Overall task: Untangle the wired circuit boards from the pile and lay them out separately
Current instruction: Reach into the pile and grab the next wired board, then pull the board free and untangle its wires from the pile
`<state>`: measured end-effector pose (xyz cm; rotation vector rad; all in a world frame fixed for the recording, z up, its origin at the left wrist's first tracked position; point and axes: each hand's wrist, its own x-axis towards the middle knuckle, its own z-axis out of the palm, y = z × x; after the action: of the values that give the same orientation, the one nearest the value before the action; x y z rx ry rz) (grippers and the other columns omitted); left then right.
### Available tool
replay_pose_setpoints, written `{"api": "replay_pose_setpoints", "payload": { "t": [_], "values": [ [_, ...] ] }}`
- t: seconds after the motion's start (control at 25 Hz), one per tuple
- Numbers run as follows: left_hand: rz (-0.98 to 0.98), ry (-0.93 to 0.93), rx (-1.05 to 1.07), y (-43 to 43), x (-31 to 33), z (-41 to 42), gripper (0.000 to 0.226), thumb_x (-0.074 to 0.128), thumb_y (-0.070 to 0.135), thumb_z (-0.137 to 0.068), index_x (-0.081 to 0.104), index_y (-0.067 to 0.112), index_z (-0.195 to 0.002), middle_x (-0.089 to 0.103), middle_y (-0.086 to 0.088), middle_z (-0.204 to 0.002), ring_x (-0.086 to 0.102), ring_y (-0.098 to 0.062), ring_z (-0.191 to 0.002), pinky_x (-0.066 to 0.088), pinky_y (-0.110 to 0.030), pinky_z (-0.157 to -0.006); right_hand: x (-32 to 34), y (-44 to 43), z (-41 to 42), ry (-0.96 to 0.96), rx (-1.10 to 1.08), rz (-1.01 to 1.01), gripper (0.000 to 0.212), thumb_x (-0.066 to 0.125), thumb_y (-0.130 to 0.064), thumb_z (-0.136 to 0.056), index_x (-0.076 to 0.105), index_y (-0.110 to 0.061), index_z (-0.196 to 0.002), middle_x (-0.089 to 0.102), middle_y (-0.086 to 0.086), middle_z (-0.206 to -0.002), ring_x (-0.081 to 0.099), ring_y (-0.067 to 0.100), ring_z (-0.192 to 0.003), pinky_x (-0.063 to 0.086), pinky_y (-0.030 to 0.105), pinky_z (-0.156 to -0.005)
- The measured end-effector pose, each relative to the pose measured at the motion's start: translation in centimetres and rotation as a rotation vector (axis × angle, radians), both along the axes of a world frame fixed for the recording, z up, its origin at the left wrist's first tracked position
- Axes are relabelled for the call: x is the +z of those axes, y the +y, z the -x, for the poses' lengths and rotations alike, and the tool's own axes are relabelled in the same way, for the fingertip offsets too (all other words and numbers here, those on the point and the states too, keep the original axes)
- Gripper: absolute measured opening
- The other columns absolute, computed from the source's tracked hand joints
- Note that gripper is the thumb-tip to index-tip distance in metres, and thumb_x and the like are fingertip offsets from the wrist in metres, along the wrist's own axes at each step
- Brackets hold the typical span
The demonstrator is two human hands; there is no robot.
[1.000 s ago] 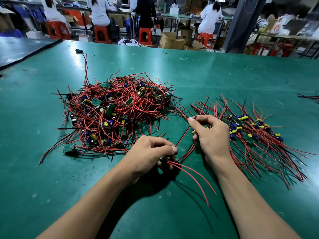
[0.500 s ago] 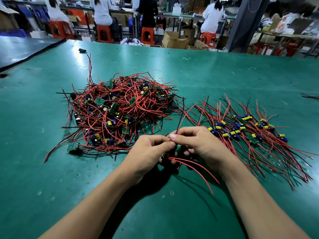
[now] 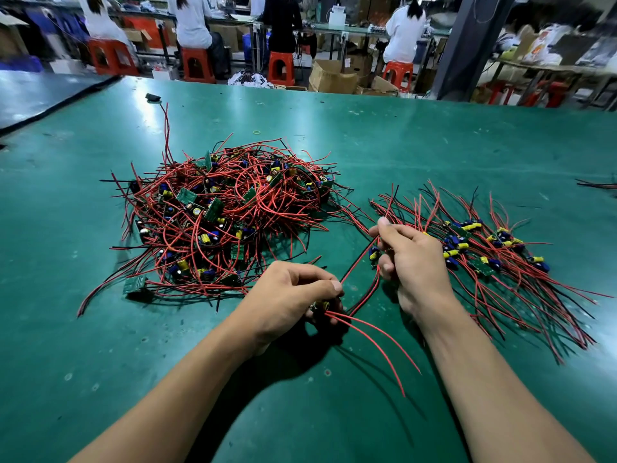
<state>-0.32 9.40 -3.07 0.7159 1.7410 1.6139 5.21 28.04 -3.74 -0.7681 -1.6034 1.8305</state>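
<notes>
On the green table [image 3: 434, 145], the tangled pile [image 3: 227, 222] of small circuit boards and red and black wires sits to the left of the hands. A spread-out group of boards [image 3: 484, 255] lies to the right with its wires fanned towards the near edge. The left hand [image 3: 293, 295] is just in front of the pile, its fingers curled and pinching a small board [image 3: 322, 305]. Red wires [image 3: 377, 342] trail from that board across the table to the right. The right hand [image 3: 410, 259] rests at the left edge of the spread-out group, fingers curled round a second board [image 3: 374, 253] with blue and yellow parts. Taut wires [image 3: 359, 262] run between the two hands. A small yellow rubber band [image 3: 256, 132] lies beyond the pile, and people sit on red stools [image 3: 197, 63] at benches further back
</notes>
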Motion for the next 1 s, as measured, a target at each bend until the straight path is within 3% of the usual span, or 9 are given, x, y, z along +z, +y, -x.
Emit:
{"api": "replay_pose_setpoints", "payload": {
  "t": [0.16,0.28,0.4,0.48,0.56,0.68,0.76,0.88,1.0],
  "values": [
    [-0.011,-0.018,0.016,-0.1,-0.2,0.0,0.011,0.067,0.011,-0.089,0.073,0.005,-0.082,0.071,-0.008,-0.073,0.065,-0.019,-0.062,0.046,-0.028,-0.063,1.0,0.2,-0.2,0.062,0.048,0.291,0.031,0.06,-0.024,-0.1,0.064,-0.008,-0.074,0.042,-0.004,-0.056,0.03,0.004,-0.032,0.022,0.017,-0.033],
    [-0.036,-0.09,0.055,0.1,-0.2,0.0,0.009,0.066,0.01,-0.09,0.071,0.003,-0.086,0.071,-0.01,-0.074,0.066,-0.019,-0.058,0.048,-0.021,-0.055,1.4,0.0,-0.3,0.096,0.049,0.426,0.032,0.06,-0.023,-0.099,0.062,-0.009,-0.07,0.041,-0.004,-0.057,0.028,0.003,-0.031,0.021,0.017,-0.031],
    [-0.069,-0.181,0.122,0.2,-0.2,0.2,0.008,0.065,0.008,-0.09,0.07,0.006,-0.083,0.072,-0.012,-0.074,0.065,-0.017,-0.054,0.046,-0.018,-0.049,1.4,-0.5,-0.1,0.11,0.095,0.392,0.032,0.062,-0.038,-0.096,0.067,-0.009,-0.083,0.045,-0.005,-0.059,0.032,0.004,-0.035,0.023,0.017,-0.034],
    [-0.115,-0.263,0.157,0.3,-0.3,0.3,0.008,0.064,0.008,-0.09,0.068,0.005,-0.083,0.072,-0.014,-0.075,0.065,-0.019,-0.053,0.051,-0.022,-0.051,1.4,-0.8,-0.1,0.07,0.151,0.335,0.046,0.066,-0.052,-0.085,0.07,-0.007,-0.096,0.049,-0.005,-0.06,0.036,0.005,-0.038,0.027,0.018,-0.037],
    [-0.146,-0.315,0.17,0.3,-0.4,0.5,0.008,0.064,0.008,-0.091,0.067,0.005,-0.085,0.071,-0.014,-0.075,0.065,-0.019,-0.053,0.054,-0.025,-0.053,1.5,-1.0,-0.3,-0.009,0.236,0.257,0.052,0.07,-0.054,-0.075,0.073,-0.008,-0.099,0.053,-0.004,-0.064,0.04,0.006,-0.042,0.032,0.018,-0.04],
    [-0.153,-0.313,0.148,0.2,-0.5,0.5,0.007,0.067,0.012,-0.088,0.07,0.008,-0.083,0.071,-0.012,-0.075,0.064,-0.018,-0.055,0.054,-0.024,-0.053,1.5,-1.5,-1.0,-0.116,0.464,0.164,0.041,0.074,-0.047,-0.072,0.078,-0.013,-0.095,0.059,-0.004,-0.072,0.046,0.007,-0.047,0.035,0.017,-0.042],
    [-0.183,-0.323,0.132,0.1,-0.4,0.4,0.006,0.07,0.015,-0.084,0.071,0.01,-0.088,0.071,-0.011,-0.076,0.064,-0.016,-0.06,0.053,-0.024,-0.053,1.4,-1.8,-1.3,-0.137,0.632,0.161,0.039,0.078,-0.038,-0.075,0.076,-0.013,-0.104,0.063,0.0,-0.077,0.052,0.009,-0.054,0.041,0.019,-0.048],
    [-0.261,-0.412,0.141,0.2,-0.1,0.3,0.035,0.072,0.018,-0.076,0.061,0.008,-0.108,0.071,-0.01,-0.08,0.063,-0.019,-0.068,0.051,-0.023,-0.052,1.3,-2.1,-1.4,-0.083,0.735,0.223,0.038,0.077,-0.016,-0.079,0.072,-0.008,-0.116,0.071,0.008,-0.089,0.067,0.014,-0.07,0.056,0.029,-0.073],
    [-0.3,-0.47,0.156,0.2,0.3,0.3,0.046,0.073,0.019,-0.075,0.053,0.005,-0.114,0.068,-0.006,-0.072,0.056,-0.014,-0.056,0.045,-0.019,-0.045,1.5,-2.2,-1.3,-0.035,0.753,0.261,0.038,0.077,-0.008,-0.078,0.074,-0.01,-0.116,0.071,0.014,-0.106,0.071,0.016,-0.081,0.06,0.024,-0.074]
  ]
}}
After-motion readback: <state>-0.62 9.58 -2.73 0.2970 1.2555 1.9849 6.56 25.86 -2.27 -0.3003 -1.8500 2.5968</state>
